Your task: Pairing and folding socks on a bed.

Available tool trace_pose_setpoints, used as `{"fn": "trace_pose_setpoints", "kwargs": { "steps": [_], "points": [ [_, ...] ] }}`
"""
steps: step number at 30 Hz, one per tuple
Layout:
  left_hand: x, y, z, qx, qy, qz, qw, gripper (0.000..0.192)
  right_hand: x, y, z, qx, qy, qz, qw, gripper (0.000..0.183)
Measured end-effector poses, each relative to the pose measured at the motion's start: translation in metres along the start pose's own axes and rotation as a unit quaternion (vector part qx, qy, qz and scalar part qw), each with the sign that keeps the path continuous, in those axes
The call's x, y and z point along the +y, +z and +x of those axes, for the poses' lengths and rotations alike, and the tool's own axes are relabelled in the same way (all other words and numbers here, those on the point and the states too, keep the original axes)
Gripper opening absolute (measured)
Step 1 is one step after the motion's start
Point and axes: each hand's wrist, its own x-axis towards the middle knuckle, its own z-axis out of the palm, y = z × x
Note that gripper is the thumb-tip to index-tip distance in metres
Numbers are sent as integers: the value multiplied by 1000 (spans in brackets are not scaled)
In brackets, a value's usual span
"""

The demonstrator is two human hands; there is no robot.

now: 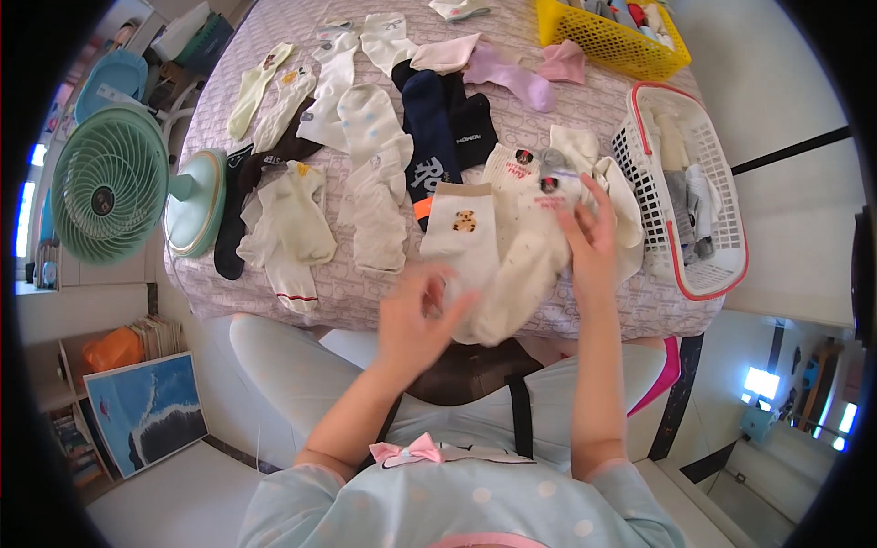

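Observation:
My left hand (pixel 414 329), blurred, is by the lower part of a white sock with a bear motif (pixel 460 222). Its thumb and fingers are apart, and nothing shows clearly between them. My right hand (pixel 593 243) has spread fingers at the edge of a cream sock with a cartoon motif and red lettering (pixel 531 257); whether they touch it is unclear. A similar ribbed sock (pixel 508 164) lies partly under that one. More white socks (pixel 620 198) are just right of my right hand. Beyond the bear sock lies a navy sock with an orange band (pixel 428 123).
Other socks are spread over the quilted bedspread (pixel 370 301), including a lilac sock (pixel 510 75) and a black sock (pixel 233 226). A white basket with red rim (pixel 736 226) and a yellow basket (pixel 616 44), both holding socks or clothing, stand right. A green fan (pixel 109 185) is left.

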Motion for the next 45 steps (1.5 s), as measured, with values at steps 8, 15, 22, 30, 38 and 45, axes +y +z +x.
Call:
{"fn": "trace_pose_setpoints", "kwargs": {
  "steps": [8,15,22,30,38,45],
  "points": [
    [-20,5,68,55,3,70,996,26,19,-7,3,-62,13,66,996,61],
    [-51,-71,83,146,-75,-219,962,33,-9,-38,-38,70,82,55,993,49],
    [15,-36,42,50,143,-1,989,68,-62,-4,-103,155,-99,26,983,33],
    [48,23,-10,-221,20,-408,886,48,-88,24,-112,-101,-95,61,988,46],
    [6,26,20,-290,-150,-493,806,42,-57,26,-40,-74,57,-90,992,44],
    [-24,55,39,-169,-205,-397,879,25,4,48,81,-97,-49,-273,956,43]
  ]
}}
